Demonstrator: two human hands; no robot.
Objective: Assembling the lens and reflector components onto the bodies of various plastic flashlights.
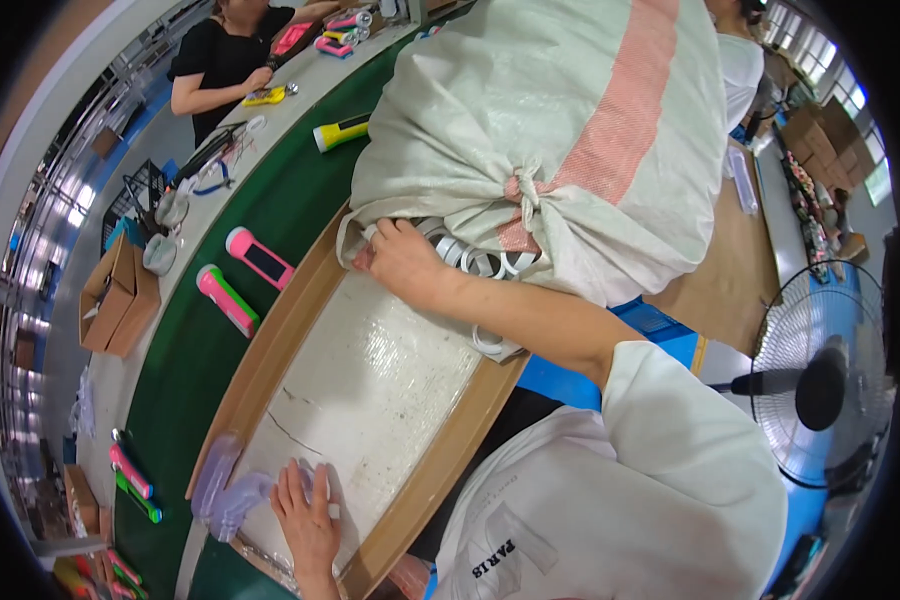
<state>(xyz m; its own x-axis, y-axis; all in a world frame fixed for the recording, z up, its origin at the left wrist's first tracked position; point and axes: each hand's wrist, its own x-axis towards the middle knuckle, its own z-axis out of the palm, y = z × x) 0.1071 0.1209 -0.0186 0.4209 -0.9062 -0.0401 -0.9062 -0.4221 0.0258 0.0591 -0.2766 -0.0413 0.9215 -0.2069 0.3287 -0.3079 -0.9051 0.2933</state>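
A big pale woven sack (530, 110) with a pink stripe and a knotted corner lies across the far end of a shallow cardboard-edged tray (370, 370). My right hand (402, 262) is closed on the loose edge of the sack at its near left. Beside that hand, several white plastic rings (483, 262) show at the sack's mouth, and another white ring (487, 342) sits by the tray's right wall. Down at the tray's near end, my left hand (308, 515) is open, fingers spread over the surface, next to clear purplish plastic pieces (232, 500). A small whitish piece shows by its thumb.
Left of the tray runs a green conveyor belt (175, 370) carrying pink and green flashlights (228, 300) and a yellow flashlight (340, 132). Another person (232, 60) stands across it. A cardboard box (120, 295) sits beyond. To my right stands a fan (820, 390).
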